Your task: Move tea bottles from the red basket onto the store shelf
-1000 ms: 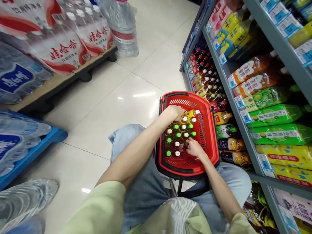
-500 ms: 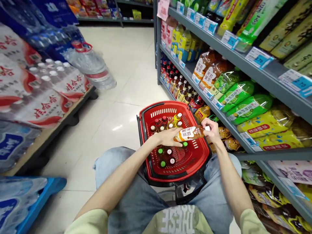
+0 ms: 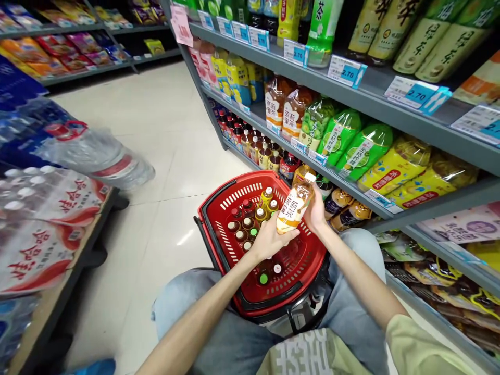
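Both my hands hold one orange tea bottle (image 3: 294, 207) with a white cap, tilted up over the red basket (image 3: 230, 200). My left hand (image 3: 269, 238) grips its bottom end. My right hand (image 3: 317, 212) wraps its upper part from the right. The basket stands on the floor between my knees and holds several upright bottles (image 3: 250, 221) with white, green and yellow caps.
Grey shelves (image 3: 375, 107) on the right carry orange, green and yellow bottles with blue price tags. Small bottles (image 3: 258, 146) fill the lowest shelf beyond the basket. Packs of water (image 3: 42, 208) and a large water jug (image 3: 97, 156) lie on a pallet at left. White tiled floor (image 3: 156, 135) runs ahead.
Both hands left the bottles inside the basket and lifted out one orange tea bottle. It went from lying level to tilted upward. My view rose toward the shelves.
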The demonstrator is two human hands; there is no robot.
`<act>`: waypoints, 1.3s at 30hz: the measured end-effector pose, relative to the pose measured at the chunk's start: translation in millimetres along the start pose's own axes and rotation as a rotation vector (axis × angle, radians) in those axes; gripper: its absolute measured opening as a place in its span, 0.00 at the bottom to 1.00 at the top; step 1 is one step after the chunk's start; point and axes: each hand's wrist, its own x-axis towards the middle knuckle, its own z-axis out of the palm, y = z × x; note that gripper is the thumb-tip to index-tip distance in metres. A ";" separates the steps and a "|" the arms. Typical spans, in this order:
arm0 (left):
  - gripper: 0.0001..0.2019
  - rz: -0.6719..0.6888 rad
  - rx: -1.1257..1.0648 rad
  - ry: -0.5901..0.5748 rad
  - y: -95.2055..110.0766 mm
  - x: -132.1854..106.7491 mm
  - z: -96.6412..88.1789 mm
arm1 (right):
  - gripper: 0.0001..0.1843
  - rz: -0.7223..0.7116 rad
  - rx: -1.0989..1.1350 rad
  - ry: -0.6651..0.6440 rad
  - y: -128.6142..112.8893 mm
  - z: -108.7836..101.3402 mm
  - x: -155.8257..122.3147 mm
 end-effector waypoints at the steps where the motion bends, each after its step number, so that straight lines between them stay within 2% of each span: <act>1: 0.28 0.010 -0.007 0.039 3.7 2.5 2.4 | 0.26 0.055 0.015 -0.016 1.7 5.8 -4.8; 3: 0.27 0.005 0.000 0.096 9.7 8.2 7.1 | 0.35 0.157 0.017 -0.075 2.5 12.9 -12.9; 4: 0.27 -0.011 0.012 0.113 11.6 10.7 9.5 | 0.36 0.188 0.015 -0.101 2.2 14.1 -15.7; 7: 0.27 -0.070 0.064 0.137 12.9 14.4 17.5 | 0.32 0.202 0.017 -0.110 2.0 11.1 -18.7; 11: 0.26 -0.082 0.028 0.105 10.6 11.9 25.8 | 0.29 0.214 0.023 -0.065 3.8 2.4 -15.6; 16: 0.28 -0.051 -0.175 0.009 10.1 11.4 23.5 | 0.31 0.239 0.056 -0.099 0.3 -7.3 -10.1; 20: 0.27 -0.104 -0.430 -0.052 8.4 12.5 19.2 | 0.32 0.313 0.060 -0.170 -1.9 -12.3 -8.4; 23: 0.27 -0.143 -0.481 -0.064 5.1 12.2 19.8 | 0.32 0.337 0.053 -0.175 0.3 -12.3 -8.2; 27: 0.28 -0.133 -0.421 -0.060 0.1 11.8 21.2 | 0.28 0.329 0.052 -0.176 4.8 -9.8 -7.7; 31: 0.28 -0.115 -0.265 -0.052 -4.8 11.7 20.6 | 0.23 0.304 -0.015 -0.143 6.5 -6.6 -9.2; 35: 0.27 -0.060 -0.146 -0.049 -9.2 12.9 20.3 | 0.23 0.206 -0.065 -0.071 6.1 -3.8 -11.9; 39: 0.28 -0.051 -0.093 -0.065 -8.9 15.2 20.8 | 0.24 0.192 -0.068 0.017 4.5 -3.5 -11.4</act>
